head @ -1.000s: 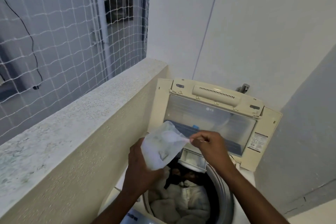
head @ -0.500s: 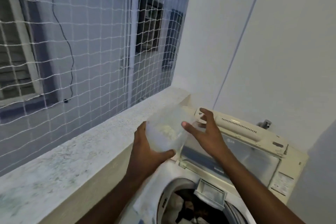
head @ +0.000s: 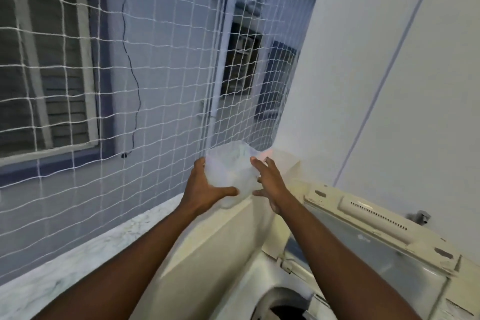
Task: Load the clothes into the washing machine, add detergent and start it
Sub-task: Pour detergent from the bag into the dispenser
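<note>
A clear plastic detergent bag (head: 230, 169) is held up over the far end of the stone ledge (head: 78, 254). My left hand (head: 205, 184) grips it from the left and below, thumb curled under it. My right hand (head: 267, 179) is at its right side with fingers spread and fairly straight, fingertips at the bag's edge. The cream top-loading washing machine (head: 259, 280) is at lower right, its lid (head: 376, 249) raised. Only a dark sliver of the drum opening (head: 283, 312) shows at the bottom edge; the clothes are out of sight.
White safety netting (head: 130, 86) rises from the ledge on the left, with a neighbouring building's windows behind it. A white wall (head: 389, 60) with a thin conduit line stands behind the machine. A tap (head: 420, 215) pokes out behind the lid.
Both hands have carried the bag up and left from above the drum to over the ledge. My right hand let go of its pinch on the bag's corner and opened. The view tilted upward.
</note>
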